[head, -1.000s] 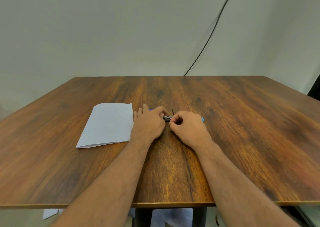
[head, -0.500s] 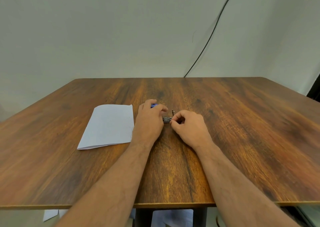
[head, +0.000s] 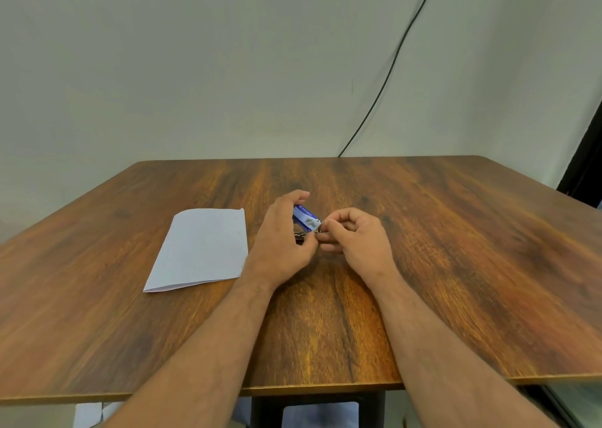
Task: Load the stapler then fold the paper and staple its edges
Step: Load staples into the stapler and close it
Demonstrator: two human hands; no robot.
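1. A white paper (head: 200, 248) lies flat on the wooden counter (head: 456, 248), left of both hands; it appears already doubled along its near edge and carries no visible staples.
2. The left hand (head: 283, 238) curls around a small blue stapler (head: 305, 219), fingers over its far side and thumb at the near end, lifting it tilted just above the counter.
3. The right hand (head: 355, 233) meets the stapler's right end, fingertips pinched together at a small metal part; whether that is a staple strip or the pusher cannot be told.
4. Judging by this, the loading step is in hand; the next move likely calls for seating the staples and closing the stapler before turning to the paper.
5. Both forearms reach in from the near edge, converging at the counter's centre.
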